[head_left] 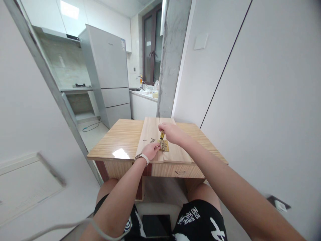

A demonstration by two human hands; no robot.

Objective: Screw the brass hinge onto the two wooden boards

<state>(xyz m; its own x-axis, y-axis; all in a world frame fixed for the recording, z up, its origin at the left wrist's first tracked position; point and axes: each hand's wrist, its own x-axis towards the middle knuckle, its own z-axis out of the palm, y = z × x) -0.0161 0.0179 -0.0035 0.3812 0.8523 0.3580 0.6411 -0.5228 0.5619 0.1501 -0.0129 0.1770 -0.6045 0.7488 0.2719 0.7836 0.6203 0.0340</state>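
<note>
My right hand (172,132) is closed around the yellow handle of a screwdriver (162,135), which points down at a brass-coloured hinge (166,146). The hinge lies flat across the seam between two pale wooden boards, the left board (149,126) and the right board (177,154). At the hinge's left edge, beside the screwdriver's tip, the fingertips of my left hand (150,150) are pinched together. What they hold, if anything, is too small to make out. Several screws (152,140) lie on the left board beyond my left hand, and a single screw (144,140) sits farther left.
Under the boards stands a wood-grain desk (125,132) with a drawer (179,171) at its front. A white wall (250,100) rises close on the right. Past the desk are a fridge (107,57) and a sink counter (144,103). A pale cable (75,225) crosses at lower left.
</note>
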